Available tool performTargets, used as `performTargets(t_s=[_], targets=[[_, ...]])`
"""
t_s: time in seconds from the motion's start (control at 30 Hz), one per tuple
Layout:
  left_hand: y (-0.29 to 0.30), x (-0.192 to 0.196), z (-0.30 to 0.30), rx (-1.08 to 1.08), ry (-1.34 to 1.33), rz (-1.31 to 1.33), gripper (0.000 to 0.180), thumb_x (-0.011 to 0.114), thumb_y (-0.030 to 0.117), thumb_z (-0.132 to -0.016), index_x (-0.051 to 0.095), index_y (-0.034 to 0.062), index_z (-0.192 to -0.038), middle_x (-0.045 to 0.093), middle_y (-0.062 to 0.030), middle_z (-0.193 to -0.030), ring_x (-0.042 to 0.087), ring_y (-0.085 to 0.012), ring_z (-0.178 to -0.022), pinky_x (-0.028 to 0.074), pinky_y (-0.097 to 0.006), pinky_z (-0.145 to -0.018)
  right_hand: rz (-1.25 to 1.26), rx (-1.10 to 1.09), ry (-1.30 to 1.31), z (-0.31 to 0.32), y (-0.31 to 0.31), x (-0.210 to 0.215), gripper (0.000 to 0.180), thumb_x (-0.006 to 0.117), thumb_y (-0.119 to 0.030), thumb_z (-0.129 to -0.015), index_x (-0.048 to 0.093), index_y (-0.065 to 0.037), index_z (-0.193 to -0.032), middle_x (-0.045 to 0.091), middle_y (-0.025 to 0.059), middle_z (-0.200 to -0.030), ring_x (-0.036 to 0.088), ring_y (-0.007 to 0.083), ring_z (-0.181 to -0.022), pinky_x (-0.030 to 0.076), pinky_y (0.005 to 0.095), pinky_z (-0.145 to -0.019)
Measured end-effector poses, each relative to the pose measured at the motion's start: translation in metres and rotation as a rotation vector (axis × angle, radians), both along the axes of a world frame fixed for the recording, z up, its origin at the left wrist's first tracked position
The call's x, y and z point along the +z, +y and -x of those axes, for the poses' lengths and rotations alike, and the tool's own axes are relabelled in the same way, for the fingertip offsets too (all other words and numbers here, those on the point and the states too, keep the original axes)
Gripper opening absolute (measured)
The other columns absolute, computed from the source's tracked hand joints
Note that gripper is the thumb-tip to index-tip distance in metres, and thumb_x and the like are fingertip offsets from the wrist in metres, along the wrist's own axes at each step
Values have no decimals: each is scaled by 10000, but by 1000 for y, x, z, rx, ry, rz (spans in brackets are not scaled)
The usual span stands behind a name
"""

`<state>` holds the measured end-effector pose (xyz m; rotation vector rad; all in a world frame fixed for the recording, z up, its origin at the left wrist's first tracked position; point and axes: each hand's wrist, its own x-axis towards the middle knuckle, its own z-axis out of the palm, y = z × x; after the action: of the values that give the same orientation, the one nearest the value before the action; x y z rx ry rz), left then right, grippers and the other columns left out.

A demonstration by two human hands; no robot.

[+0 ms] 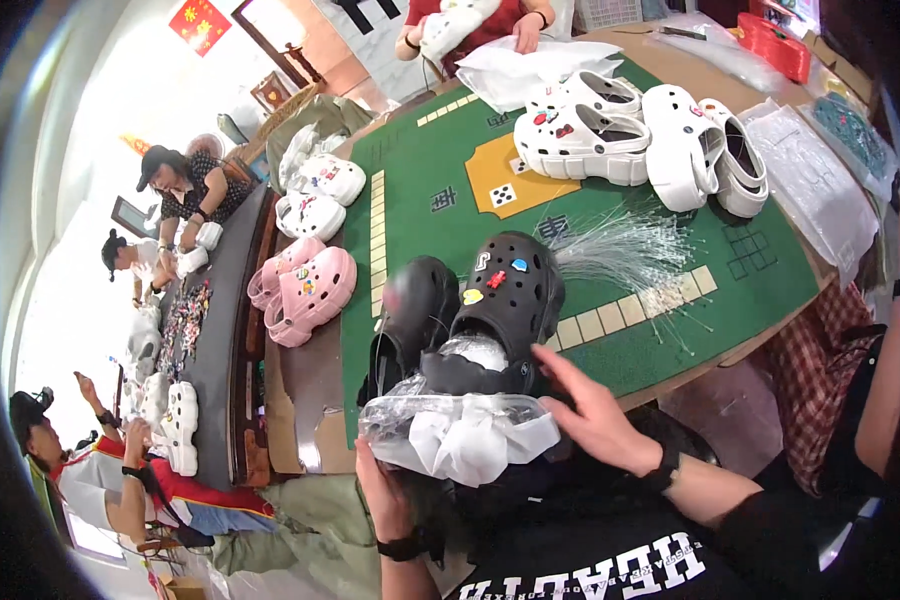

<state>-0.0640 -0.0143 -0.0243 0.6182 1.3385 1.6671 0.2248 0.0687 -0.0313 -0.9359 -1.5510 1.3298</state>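
A pair of black clogs (510, 285) with small colourful charms lies at the near edge of the green table, toes pointing away from me. Around their heel ends is a clear plastic bag (390, 425) with crumpled white filling at its mouth. My left hand (383, 500) grips the bag's left edge, its fingers partly hidden. At the bag's right side my right hand (595, 415) has fingers stretched out and apart, touching the right clog and bag edge. A fan of thin clear plastic strands (625, 255) lies just beyond the right clog.
White clogs (585, 140) stand at the far right, pink clogs (305, 290) and more white clogs (320, 195) at the left. A co-worker's hand (530, 32) is across the table (410, 160). Plastic bags (805, 180) lie along the right edge; several people work at a grey side table (228, 300).
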Motion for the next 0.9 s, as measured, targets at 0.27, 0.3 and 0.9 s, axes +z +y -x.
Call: performTargets(t_s=[0.27, 0.3, 0.9], targets=[[-22, -28, -10, 74, 308, 85, 409, 404, 198, -1075, 502, -65, -1372, 557, -126, -1347, 511, -212, -1247, 374, -339, -1072, -34, -73, 26, 19, 17, 12, 459, 553, -40, -900, 562, -80, -1357, 508, 198, -1445, 531, 277, -1300, 436, 361, -1041], [-20, -27, -15, 30, 400, 54, 410, 399, 196, -1077, 492, -59, -1383, 543, -124, -1366, 507, -210, -1244, 369, -336, -1074, 4, -73, 26, 14, 20, 14, 428, 538, -30, -907, 569, -60, -1333, 525, 186, -1431, 538, 251, -1283, 444, 345, -1025], [-29, -14, -38, 131, 487, -34, 481, 603, -91, -864, 495, 29, -1318, 472, -58, -1315, 510, -143, -1143, 431, -267, -963, -352, 483, -43, 0, -7, 62, 87, 668, -98, -883, 644, -43, -946, 643, 111, -997, 608, 260, -896, 468, 377, -835]])
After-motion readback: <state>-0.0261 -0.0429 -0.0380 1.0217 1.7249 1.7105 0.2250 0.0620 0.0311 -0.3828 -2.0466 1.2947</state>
